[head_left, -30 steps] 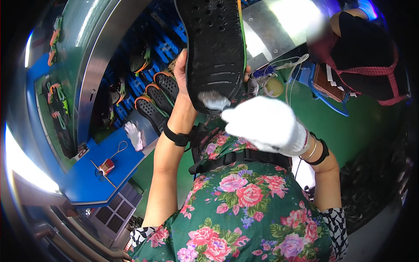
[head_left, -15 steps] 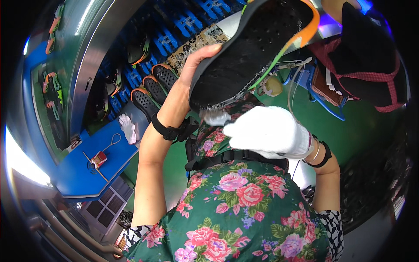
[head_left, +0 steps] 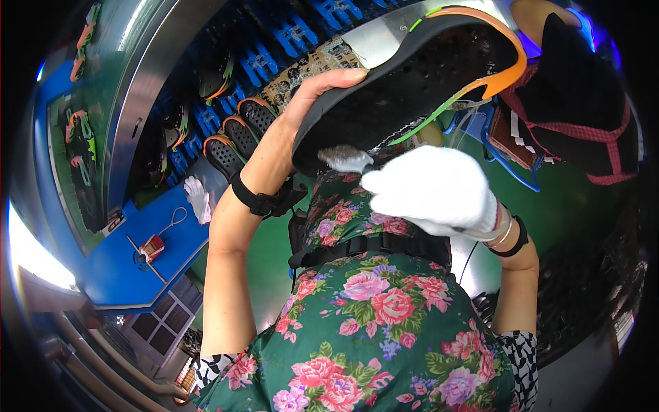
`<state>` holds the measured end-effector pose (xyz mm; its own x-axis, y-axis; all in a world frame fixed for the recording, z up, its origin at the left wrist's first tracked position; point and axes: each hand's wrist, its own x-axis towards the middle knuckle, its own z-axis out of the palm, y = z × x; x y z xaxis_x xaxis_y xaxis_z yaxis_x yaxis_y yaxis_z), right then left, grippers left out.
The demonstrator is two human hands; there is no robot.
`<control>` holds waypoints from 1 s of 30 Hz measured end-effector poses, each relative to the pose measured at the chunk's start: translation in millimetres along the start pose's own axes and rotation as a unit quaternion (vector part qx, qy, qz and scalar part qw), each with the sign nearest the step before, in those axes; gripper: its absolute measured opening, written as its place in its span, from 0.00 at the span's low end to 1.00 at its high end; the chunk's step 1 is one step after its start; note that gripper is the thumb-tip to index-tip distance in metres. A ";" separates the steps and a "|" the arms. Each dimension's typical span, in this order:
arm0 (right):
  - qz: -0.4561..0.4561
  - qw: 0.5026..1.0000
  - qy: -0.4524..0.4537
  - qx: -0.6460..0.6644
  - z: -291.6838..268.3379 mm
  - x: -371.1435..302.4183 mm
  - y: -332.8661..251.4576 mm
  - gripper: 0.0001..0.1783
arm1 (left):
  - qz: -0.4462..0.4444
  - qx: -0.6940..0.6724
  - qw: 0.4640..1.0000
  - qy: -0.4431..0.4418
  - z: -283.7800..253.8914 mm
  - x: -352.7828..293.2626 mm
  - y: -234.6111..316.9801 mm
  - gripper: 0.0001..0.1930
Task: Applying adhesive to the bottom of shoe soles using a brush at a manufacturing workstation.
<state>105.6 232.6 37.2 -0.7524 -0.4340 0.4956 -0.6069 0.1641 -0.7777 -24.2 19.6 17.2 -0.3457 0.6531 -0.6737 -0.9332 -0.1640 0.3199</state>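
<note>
In the head view, a black shoe (head_left: 412, 86) is gripped, tilted, by the left hand (head_left: 312, 95) beyond the floral garment (head_left: 384, 302), and a brush (head_left: 349, 160) is pinched in the gloved right hand (head_left: 434, 189) at its near end, so brushing is seemingly under way, a steadied shoe being called for by the next stroke.
</note>
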 end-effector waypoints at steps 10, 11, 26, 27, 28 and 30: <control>0.077 0.992 0.083 0.050 15.9 14.8 -7.2 0.14 | 0.053 -0.161 0.968 -0.187 -35.3 17.1 1.3 0.23; 0.073 0.992 0.085 0.056 26.0 11.9 -9.4 0.13 | 0.054 -0.160 0.967 -0.189 -37.4 18.4 -1.9 0.23; 0.193 0.966 0.132 0.107 -11.9 21.2 14.5 0.06 | 0.097 -0.280 0.935 -0.194 -31.0 12.1 -39.7 0.33; 0.166 0.976 0.120 0.076 -19.9 23.1 26.5 0.08 | 0.075 -0.292 0.937 -0.174 -37.2 10.4 -45.1 0.37; 0.156 0.977 0.141 0.032 -27.9 29.1 28.8 0.08 | 0.071 -0.250 0.949 -0.178 -42.2 9.6 -50.7 0.38; 0.105 0.974 0.172 -0.098 -46.8 40.0 42.2 0.11 | 0.045 -0.252 0.954 -0.158 -35.3 -0.3 -58.8 0.42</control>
<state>37.9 263.7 42.3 -0.8864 -0.0549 0.4596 -0.4415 0.3988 -0.8038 27.4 2.9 -24.9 -0.4549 0.7967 -0.3978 -0.8570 -0.5131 -0.0477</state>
